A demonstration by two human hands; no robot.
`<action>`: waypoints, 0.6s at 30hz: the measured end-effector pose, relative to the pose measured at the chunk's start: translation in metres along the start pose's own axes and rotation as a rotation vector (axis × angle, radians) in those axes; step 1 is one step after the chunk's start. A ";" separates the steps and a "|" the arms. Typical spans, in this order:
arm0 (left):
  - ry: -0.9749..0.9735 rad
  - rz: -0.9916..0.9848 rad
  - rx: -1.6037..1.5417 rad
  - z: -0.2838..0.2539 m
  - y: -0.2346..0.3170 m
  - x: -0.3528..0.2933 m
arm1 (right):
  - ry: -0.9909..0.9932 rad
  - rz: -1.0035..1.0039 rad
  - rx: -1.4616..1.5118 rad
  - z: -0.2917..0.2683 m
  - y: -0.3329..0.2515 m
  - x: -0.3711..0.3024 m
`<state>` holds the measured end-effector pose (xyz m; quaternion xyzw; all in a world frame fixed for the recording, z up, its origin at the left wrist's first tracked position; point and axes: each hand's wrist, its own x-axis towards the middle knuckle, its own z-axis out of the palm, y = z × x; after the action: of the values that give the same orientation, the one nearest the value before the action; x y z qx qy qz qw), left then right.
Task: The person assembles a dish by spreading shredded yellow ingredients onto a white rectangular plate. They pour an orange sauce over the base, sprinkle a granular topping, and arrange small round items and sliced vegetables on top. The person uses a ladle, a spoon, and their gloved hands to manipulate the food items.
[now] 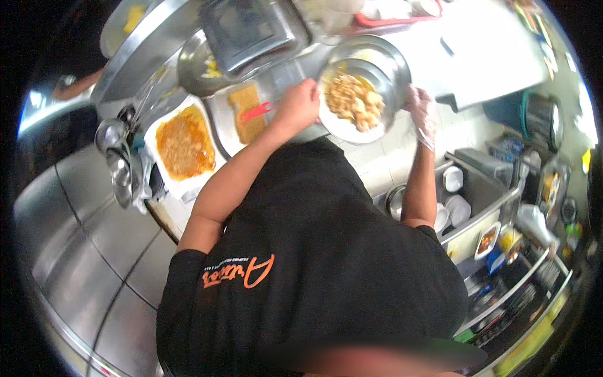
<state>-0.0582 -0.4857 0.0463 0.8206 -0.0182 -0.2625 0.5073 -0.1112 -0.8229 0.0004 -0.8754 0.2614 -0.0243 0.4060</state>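
My bare left hand point(301, 103) is closed at the left rim of a round white plate point(356, 134). Chunky pale and brown food point(355, 103) lies there in a glossy yellowish sauce. A shiny steel bowl point(392, 60) overlaps the plate's far side; I cannot tell whether the food rests in the bowl or on the plate. In a clear plastic glove, my right hand point(421, 113) grips the bowl's right rim. Left of my left hand, a red-handled tool point(255, 112) lies across a tan, crumb-like slab point(244, 97) in a metal tray.
A white tray point(151, 135) of orange-brown food stands at the left, beside hanging steel ladles point(116, 163). Farther back are a steel pan point(188, 69) and a large rectangular metal container point(248, 31). To the right, a sink point(480, 182) holds white bowls point(453, 179).
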 end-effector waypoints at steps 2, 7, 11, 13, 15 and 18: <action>0.039 0.148 0.161 -0.003 0.001 -0.016 | 0.190 -0.301 -0.356 -0.020 0.002 -0.009; 0.094 0.185 0.086 -0.070 0.044 -0.070 | -0.415 -0.553 -0.061 -0.064 -0.201 -0.088; 0.198 0.133 0.017 -0.131 0.031 -0.111 | -0.573 -1.002 -0.604 -0.011 -0.297 -0.144; 0.233 0.065 0.000 -0.173 0.023 -0.136 | -0.579 -1.371 -0.599 0.023 -0.301 -0.146; 0.291 0.030 0.064 -0.211 0.004 -0.158 | -0.566 -1.439 -0.326 0.068 -0.303 -0.148; 0.388 0.002 0.019 -0.258 -0.040 -0.188 | -0.507 -1.538 -0.485 0.125 -0.333 -0.176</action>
<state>-0.1137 -0.1985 0.1798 0.8606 0.0768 -0.0985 0.4937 -0.0852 -0.4741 0.1870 -0.8513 -0.5084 -0.0398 0.1236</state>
